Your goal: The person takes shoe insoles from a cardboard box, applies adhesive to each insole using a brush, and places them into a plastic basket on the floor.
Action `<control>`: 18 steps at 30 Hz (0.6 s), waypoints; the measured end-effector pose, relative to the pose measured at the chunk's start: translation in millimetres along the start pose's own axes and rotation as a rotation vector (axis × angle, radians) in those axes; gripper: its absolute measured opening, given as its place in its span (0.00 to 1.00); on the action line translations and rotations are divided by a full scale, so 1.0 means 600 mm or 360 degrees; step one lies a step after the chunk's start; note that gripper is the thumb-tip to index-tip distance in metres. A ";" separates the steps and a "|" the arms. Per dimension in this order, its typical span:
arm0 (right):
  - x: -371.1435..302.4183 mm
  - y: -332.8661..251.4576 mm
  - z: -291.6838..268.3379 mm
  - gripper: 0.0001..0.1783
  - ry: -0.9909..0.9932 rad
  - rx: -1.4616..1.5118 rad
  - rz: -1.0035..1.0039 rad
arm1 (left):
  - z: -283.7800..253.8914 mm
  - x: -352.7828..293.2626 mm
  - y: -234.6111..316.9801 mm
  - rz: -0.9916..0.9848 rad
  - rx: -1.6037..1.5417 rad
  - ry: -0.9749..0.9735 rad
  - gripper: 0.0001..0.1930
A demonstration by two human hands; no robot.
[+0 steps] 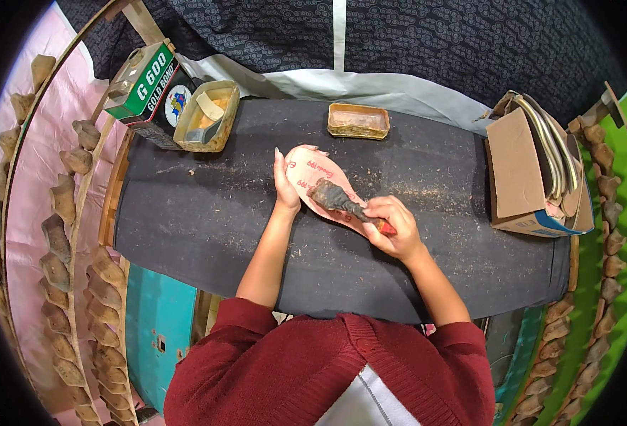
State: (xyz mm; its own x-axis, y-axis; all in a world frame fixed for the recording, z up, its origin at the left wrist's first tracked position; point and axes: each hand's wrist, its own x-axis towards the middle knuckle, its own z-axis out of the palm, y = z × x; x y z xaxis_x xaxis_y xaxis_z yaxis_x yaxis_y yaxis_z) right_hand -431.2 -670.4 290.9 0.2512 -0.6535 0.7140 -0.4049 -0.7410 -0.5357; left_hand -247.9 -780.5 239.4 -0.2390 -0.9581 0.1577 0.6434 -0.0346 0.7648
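Observation:
A pink shoe insole (313, 169) with red print is held above the dark table by my left hand (285, 186), its fingers wrapped round the far left edge. The wide end points away from me. My right hand (393, 226) grips a glue-crusted brush (340, 199) by its dark, thick neck, with a bit of red handle showing at the palm. The brush's clumped head rests over the middle of the insole's printed face. Part of the insole's narrow end is hidden behind my right fingers.
At the far left stand a green and black metal can (146, 92) and a tub (214, 138) with a flat scraper in it. A small tray (358, 122) sits at the back. On the right is a cardboard box (523, 170) of insoles. Shoe lasts (56, 238) line racks on both sides.

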 end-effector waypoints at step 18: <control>-0.041 -0.036 -0.114 0.08 -0.0151 -0.0175 0.0095 | 0.002 0.001 0.002 0.0037 0.0022 0.0064 0.32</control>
State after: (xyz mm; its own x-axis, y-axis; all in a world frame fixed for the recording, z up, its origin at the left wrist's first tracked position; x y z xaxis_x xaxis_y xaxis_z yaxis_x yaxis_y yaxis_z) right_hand -488.8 -627.7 316.1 0.3037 -0.7113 0.6339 -0.5141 -0.6825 -0.5196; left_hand -248.4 -781.0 241.3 -0.1946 -0.9693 0.1504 0.6384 -0.0087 0.7697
